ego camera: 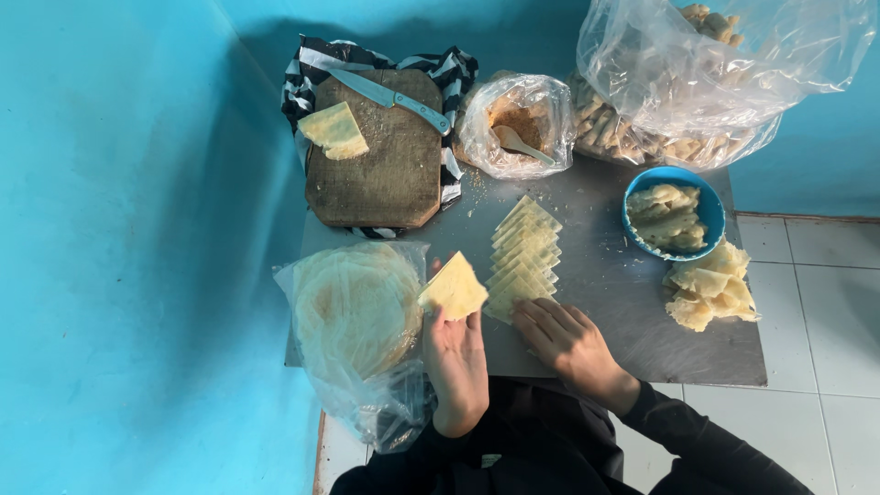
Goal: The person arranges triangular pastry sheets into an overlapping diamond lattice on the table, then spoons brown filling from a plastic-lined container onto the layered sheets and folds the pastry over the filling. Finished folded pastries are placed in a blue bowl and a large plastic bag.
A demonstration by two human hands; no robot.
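Where it stands: while the grey table [632, 339] fills a blue-walled corner, its right and near edges are open to the tiled floor.
Big bag: clear plastic bag of rolled pastries [697, 82] at the far right corner.
Wrapper stack: round sheets in a clear bag [353, 312], overhanging the table's left edge beside the left hand.
Board: wooden cutting board [380, 156] on striped cloth, carrying a knife [390, 96].
Open room: bare metal between the blue bowl [710, 215] and the near edge.
Fanned row: triangular wrappers [522, 257] mid-table, just ahead of the hands.
Right hand [568, 341]: fingers spread flat, pressing the row's nearest piece.
Left hand [456, 362]: fingertips pinching a folded yellow wrapper [453, 289], raised.
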